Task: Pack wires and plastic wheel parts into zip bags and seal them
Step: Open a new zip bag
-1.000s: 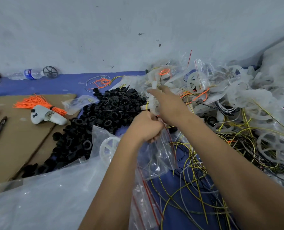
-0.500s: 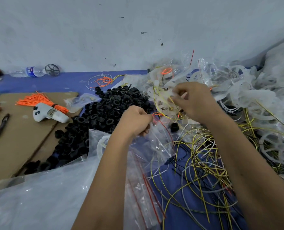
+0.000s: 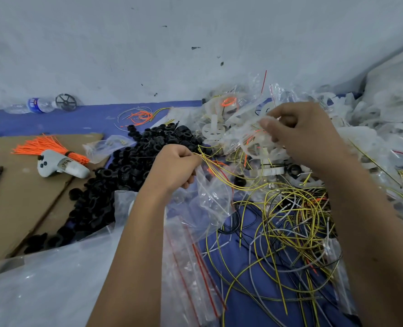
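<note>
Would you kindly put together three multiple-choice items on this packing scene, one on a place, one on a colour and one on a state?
1. Where does the pile of black ring parts lie?
A. left of the left hand
B. right of the right hand
C. inside the water bottle

2. What colour is the tied wire bundle on the cardboard?
A. green
B. orange
C. purple

3. What is the left hand doing?
A. lying flat on the cardboard
B. gripping the pen
C. pinching yellow wires at the mouth of a clear zip bag

Answers:
1. A, since the black heap lies between the cardboard and the left hand.
2. B, since its strands fan out bright orange.
3. C, since the wires run from its fingertips over the bag, while the right hand pinches a white plastic wheel part.
</note>
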